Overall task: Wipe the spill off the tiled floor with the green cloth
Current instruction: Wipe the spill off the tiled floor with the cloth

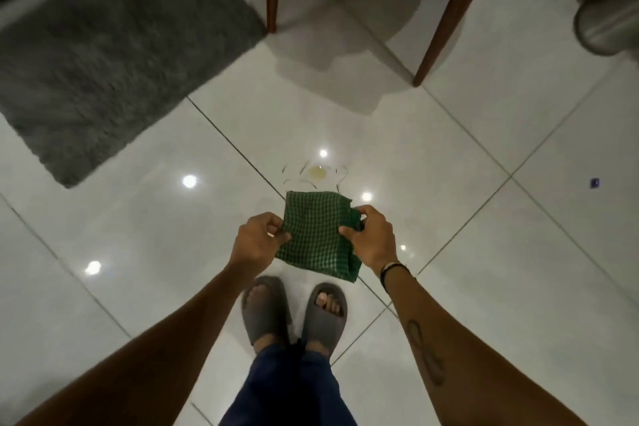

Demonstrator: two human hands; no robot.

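Woven green cloth (317, 233); glossy tiled floor (484, 218); shaggy mat (114, 55).

Green cloth held in the air above a small spill on the tiled floor.

The green cloth (316, 233) is checked with thin pale lines and folded into a rough rectangle, spread nearly flat and slightly tilted, its right edge bunched into a thicker fold. The spill (316, 174) lies on the glossy white tiled floor (466, 156) just beyond the cloth's far edge: a small yellowish pool ringed by thin clear streaks, close beside a dark grout line.
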